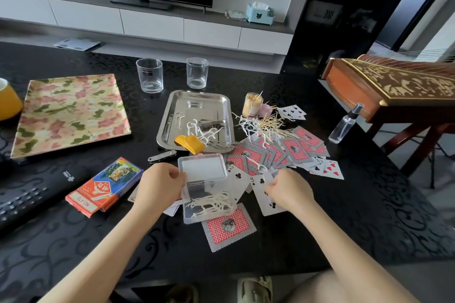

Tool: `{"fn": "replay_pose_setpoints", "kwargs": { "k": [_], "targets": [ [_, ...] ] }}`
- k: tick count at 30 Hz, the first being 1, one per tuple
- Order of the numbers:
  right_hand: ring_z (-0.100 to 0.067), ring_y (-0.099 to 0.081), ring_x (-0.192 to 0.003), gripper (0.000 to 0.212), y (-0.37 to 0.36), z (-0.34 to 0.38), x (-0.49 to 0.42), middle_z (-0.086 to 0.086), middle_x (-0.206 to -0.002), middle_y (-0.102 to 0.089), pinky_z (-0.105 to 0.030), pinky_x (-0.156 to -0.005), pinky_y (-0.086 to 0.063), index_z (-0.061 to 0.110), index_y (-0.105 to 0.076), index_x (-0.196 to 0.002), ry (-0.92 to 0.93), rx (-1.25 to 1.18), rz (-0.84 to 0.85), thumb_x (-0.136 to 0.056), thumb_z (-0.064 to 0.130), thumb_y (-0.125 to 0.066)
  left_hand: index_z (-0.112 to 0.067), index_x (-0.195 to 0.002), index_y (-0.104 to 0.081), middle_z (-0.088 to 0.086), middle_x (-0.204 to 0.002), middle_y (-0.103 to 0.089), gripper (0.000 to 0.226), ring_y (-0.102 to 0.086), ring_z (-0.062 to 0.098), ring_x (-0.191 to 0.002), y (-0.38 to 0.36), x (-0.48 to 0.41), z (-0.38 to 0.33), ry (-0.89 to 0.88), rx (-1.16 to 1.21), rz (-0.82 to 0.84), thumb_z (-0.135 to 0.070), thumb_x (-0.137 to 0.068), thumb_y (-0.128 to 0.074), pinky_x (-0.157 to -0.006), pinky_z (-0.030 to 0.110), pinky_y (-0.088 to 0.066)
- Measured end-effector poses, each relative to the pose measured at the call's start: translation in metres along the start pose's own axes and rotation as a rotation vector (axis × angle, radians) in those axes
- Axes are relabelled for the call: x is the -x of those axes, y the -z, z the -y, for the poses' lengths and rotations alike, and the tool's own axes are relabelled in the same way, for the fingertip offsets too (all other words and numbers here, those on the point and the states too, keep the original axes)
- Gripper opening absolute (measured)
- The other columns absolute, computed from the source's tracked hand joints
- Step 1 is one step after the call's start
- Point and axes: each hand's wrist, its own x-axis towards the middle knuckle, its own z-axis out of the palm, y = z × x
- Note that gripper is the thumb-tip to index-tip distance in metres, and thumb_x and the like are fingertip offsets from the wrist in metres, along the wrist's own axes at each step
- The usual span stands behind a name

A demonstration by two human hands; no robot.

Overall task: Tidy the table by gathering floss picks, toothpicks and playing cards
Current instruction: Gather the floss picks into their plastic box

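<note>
A clear plastic box [197,214] with its lid up holds several white floss picks [213,203]. My left hand [160,187] grips the box's left edge. My right hand [286,188] pinches a floss pick just right of the lid, over face-up cards. Playing cards [275,152] lie scattered, mostly face down, red-backed. More floss picks and toothpicks [264,126] are heaped beside a toothpick jar [251,104]. Other floss picks lie in a steel tray [172,115].
A red card box [103,188] lies left of my left hand. Two glasses [150,75] stand behind the tray. A floral tray [71,113], a remote [32,194], a spray bottle [346,124] and yellow-handled tools [190,144] are also on the black table.
</note>
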Motion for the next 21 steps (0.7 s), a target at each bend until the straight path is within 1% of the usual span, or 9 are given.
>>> {"fn": "replay_pose_setpoints", "kwargs": {
  "k": [2,4,7,10,12,14,15,17,21],
  "targets": [
    [-0.012,-0.03,-0.045,0.042,0.011,0.006,-0.011,0.002,-0.054,-0.033,-0.022,-0.043,-0.025,0.015,-0.033,-0.058,0.038,-0.011,-0.098,-0.094,0.026,-0.051,0.004,-0.072,-0.066,0.015,-0.062,-0.068,0.024,-0.063,0.032,-0.061,0.0,-0.001,0.0,-0.008,0.001,0.0,-0.014,-0.086,-0.057,-0.057,0.032,-0.047],
    [-0.012,-0.029,-0.044,0.044,0.017,0.016,-0.024,0.002,-0.052,-0.032,-0.022,-0.046,-0.031,0.015,-0.033,-0.055,0.095,0.015,-0.132,-0.094,0.024,-0.051,0.006,-0.069,-0.062,0.017,-0.06,-0.067,0.024,-0.053,0.029,-0.051,0.001,-0.002,-0.001,-0.001,0.009,0.0,-0.011,-0.084,-0.057,-0.052,0.027,-0.038],
    [-0.012,-0.03,-0.045,0.044,0.014,0.032,-0.039,0.002,-0.053,-0.033,-0.024,-0.052,-0.037,0.015,-0.032,-0.054,0.153,0.074,-0.075,-0.092,0.021,-0.053,0.006,-0.074,-0.064,0.019,-0.061,-0.066,0.021,-0.048,0.022,-0.049,0.003,-0.002,-0.002,0.024,0.039,0.005,-0.01,-0.085,-0.057,-0.052,0.026,-0.037],
    [-0.013,-0.033,-0.046,0.043,0.012,0.038,-0.05,-0.001,-0.055,-0.034,-0.024,-0.045,-0.03,0.013,-0.032,-0.055,0.111,0.092,0.013,-0.091,0.015,-0.056,0.006,-0.075,-0.065,0.017,-0.059,-0.066,0.021,-0.048,0.021,-0.048,0.004,-0.001,-0.003,0.027,0.044,0.01,-0.01,-0.085,-0.057,-0.052,0.026,-0.038],
    [-0.014,-0.036,-0.047,0.036,0.016,0.041,-0.053,-0.002,-0.056,-0.036,-0.024,-0.043,-0.03,0.009,-0.038,-0.059,0.071,0.091,0.07,-0.091,0.011,-0.055,0.005,-0.074,-0.065,0.013,-0.055,-0.062,0.021,-0.046,0.02,-0.046,0.004,-0.001,-0.003,0.028,0.04,0.01,-0.011,-0.085,-0.057,-0.05,0.025,-0.037],
    [-0.015,-0.037,-0.047,0.027,0.02,0.044,-0.053,-0.003,-0.056,-0.038,-0.024,-0.042,-0.03,0.006,-0.044,-0.067,0.072,0.105,0.101,-0.091,0.014,-0.055,0.004,-0.071,-0.064,0.007,-0.05,-0.059,0.022,-0.044,0.018,-0.043,0.005,-0.001,-0.003,0.024,0.024,0.014,-0.011,-0.085,-0.056,-0.048,0.024,-0.035],
    [-0.015,-0.038,-0.047,0.029,0.022,0.045,-0.051,-0.002,-0.056,-0.039,-0.025,-0.042,-0.029,0.007,-0.043,-0.067,0.075,0.115,0.11,-0.09,0.018,-0.056,0.004,-0.071,-0.064,0.006,-0.049,-0.058,0.022,-0.043,0.018,-0.043,0.005,-0.001,-0.003,0.025,0.027,0.016,-0.011,-0.085,-0.056,-0.048,0.024,-0.036],
    [-0.016,-0.04,-0.05,0.035,0.024,0.045,-0.048,-0.001,-0.057,-0.04,-0.024,-0.044,-0.029,0.01,-0.037,-0.063,0.095,0.137,0.096,-0.089,0.023,-0.057,0.003,-0.071,-0.065,0.008,-0.051,-0.059,0.022,-0.043,0.019,-0.045,0.005,-0.001,-0.004,0.033,0.045,0.02,-0.012,-0.085,-0.056,-0.051,0.025,-0.037],
    [-0.015,-0.027,-0.044,0.04,0.027,0.048,-0.035,0.0,-0.05,-0.029,-0.027,-0.055,-0.038,0.013,-0.032,-0.052,0.222,0.073,-0.022,-0.085,0.013,-0.055,0.001,-0.078,-0.069,0.008,-0.057,-0.065,0.022,-0.052,0.022,-0.05,0.009,-0.003,-0.006,0.035,0.063,-0.003,-0.014,-0.087,-0.056,-0.053,0.026,-0.043]
  ]
}}
